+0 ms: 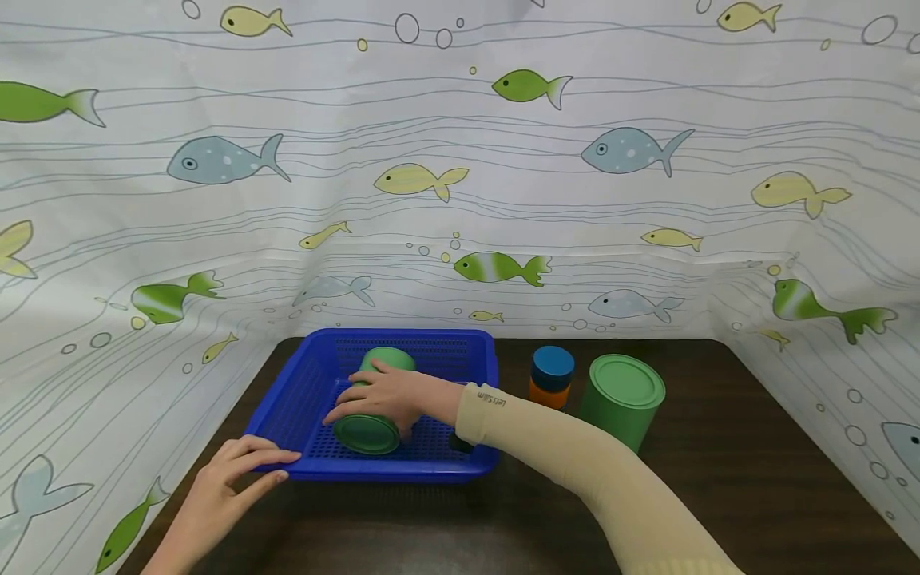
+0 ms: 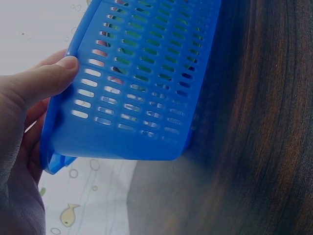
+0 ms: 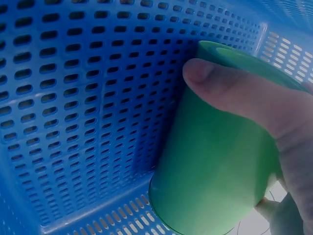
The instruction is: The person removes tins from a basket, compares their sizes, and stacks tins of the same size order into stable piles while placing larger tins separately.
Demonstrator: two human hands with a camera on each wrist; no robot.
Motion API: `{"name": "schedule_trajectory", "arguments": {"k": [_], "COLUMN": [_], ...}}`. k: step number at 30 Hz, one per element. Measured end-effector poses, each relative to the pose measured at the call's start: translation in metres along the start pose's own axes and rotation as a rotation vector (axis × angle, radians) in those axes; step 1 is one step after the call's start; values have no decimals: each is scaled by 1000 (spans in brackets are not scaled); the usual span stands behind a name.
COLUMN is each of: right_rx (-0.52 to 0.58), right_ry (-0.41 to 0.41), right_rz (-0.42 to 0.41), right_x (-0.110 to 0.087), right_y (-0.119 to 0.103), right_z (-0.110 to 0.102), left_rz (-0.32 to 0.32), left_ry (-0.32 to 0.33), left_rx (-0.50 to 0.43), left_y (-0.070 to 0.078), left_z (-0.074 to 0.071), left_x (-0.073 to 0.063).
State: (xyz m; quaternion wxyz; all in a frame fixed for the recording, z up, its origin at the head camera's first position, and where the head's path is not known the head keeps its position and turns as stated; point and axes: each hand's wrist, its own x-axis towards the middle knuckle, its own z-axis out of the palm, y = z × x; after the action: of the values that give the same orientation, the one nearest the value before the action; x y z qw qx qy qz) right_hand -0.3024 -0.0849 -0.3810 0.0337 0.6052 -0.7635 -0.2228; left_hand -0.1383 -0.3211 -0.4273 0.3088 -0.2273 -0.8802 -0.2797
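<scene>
A blue plastic basket (image 1: pixel 287 427) with slotted walls stands on the dark table. My left hand (image 1: pixel 233 479) pinches its near left corner by the rim; in the left wrist view the thumb (image 2: pixel 61 73) presses the outer side while the other fingers go behind the rim. Inside the basket, a green cylindrical can (image 1: pixel 366 434) lies on its side. My right hand (image 1: pixel 391 395) reaches over the can and grips it round the middle, covering part of it. From the right wrist, the thumb (image 3: pixel 230 88) lies along the can (image 3: pixel 210 161) near one end.
Right of the basket stands a small orange jar with a blue lid (image 1: pixel 553 367). Beside it a larger green can (image 1: pixel 625 391) stands upright, partly behind the right sleeve (image 1: pixel 575 455). A fish-patterned sheet (image 1: pixel 546 216) encloses the table (image 1: pixel 747 479) at the back and sides.
</scene>
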Motion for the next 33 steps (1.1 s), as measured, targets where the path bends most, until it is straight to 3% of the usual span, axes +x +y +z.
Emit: {"name": "schedule_trajectory", "arguments": {"k": [5, 23, 33], "right_rx": [-24, -25, 15], "right_ry": [23, -46, -23], "right_rz": [-8, -3, 12], "right_x": [1, 3, 4], "right_y": [0, -4, -4], "right_z": [0, -4, -4], "left_rz": [0, 16, -1], "left_ry": [1, 3, -1], "left_rx": [-6, -10, -2], "left_y": [0, 0, -2], "left_z": [1, 2, 2], "left_x": [0, 1, -1]}}
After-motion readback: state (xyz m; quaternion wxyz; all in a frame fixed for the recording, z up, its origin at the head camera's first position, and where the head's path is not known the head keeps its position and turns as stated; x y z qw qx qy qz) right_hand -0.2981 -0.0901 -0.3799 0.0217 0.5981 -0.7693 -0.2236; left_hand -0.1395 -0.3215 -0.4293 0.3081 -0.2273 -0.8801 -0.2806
